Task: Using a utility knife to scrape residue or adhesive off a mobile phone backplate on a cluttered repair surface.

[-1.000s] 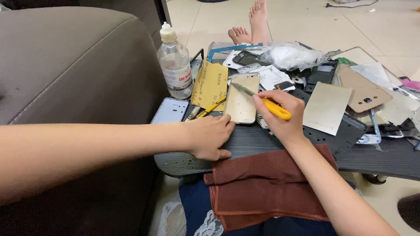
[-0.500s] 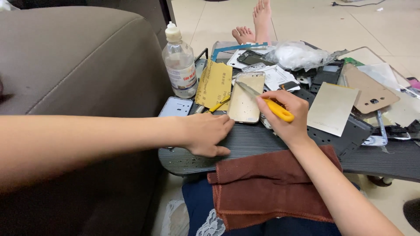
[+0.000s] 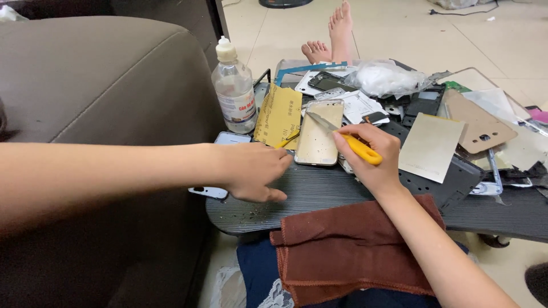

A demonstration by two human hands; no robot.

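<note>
Right hand (image 3: 374, 162): closed around the yellow handle of a knife (image 3: 342, 137), thumb and fingers wrapped on the grip. The blade points up and left, and its tip lies over the upper part of the gold phone frame (image 3: 317, 134).

Left hand (image 3: 257, 171): palm down on the dark ribbed board (image 3: 319, 197), fingers loosely curled, grasping nothing. Its fingertips lie just beside the lower left corner of the frame; whether they touch it cannot be told. A white phone (image 3: 220, 165) lies partly under the wrist, at the board's left edge.

Frame: lies flat on the board between the two hands, long side running away from the person, inner face up.

Surroundings:
- A sheet of yellow sandpaper (image 3: 278, 116) lies just left of the frame, partly propped.
- A clear plastic bottle (image 3: 234, 91) with a white cap stands upright behind the sandpaper, beside the brown sofa (image 3: 97, 85).
- A brown cloth (image 3: 354, 251) is draped over the person's lap, overlapping the near edge of the board.
- A pale square sheet (image 3: 431, 145) lies right of the right hand on a black panel.
- A brown back cover (image 3: 476, 122) lies farther right among loose parts.
- A clear plastic bag (image 3: 388, 77) lies behind the frame.
- Bare feet (image 3: 331, 40) rest on the tiled floor beyond the board.
</note>
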